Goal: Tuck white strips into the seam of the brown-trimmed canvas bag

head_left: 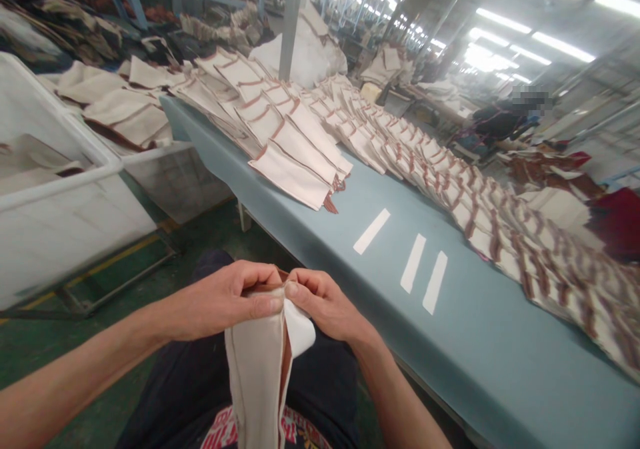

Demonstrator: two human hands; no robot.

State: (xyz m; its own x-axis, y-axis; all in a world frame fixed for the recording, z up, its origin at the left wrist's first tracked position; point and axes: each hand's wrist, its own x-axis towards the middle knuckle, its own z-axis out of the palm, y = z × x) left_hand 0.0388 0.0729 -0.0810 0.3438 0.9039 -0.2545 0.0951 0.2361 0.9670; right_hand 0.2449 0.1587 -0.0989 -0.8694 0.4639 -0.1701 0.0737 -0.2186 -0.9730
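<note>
Over my lap hangs a cream fabric piece (255,362) with brown lining and stitched edges. My left hand (225,299) pinches its top edge, thumb in front and fingers curled behind. Right beside it, my right hand (320,299) grips the same edge at the corner, its thumb almost touching the left one. A white strip (301,332) hangs down under my right hand, against the open side of the fabric piece. The fingertips behind the edge are partly hidden.
A blue-grey table (380,302) runs diagonally ahead, bearing white strips (414,263) and overlapping rows of cream pieces (295,172). White bins (60,235) with fabric stand at left. A metal post (290,29) rises behind the table. A person (505,119) is in the background at right.
</note>
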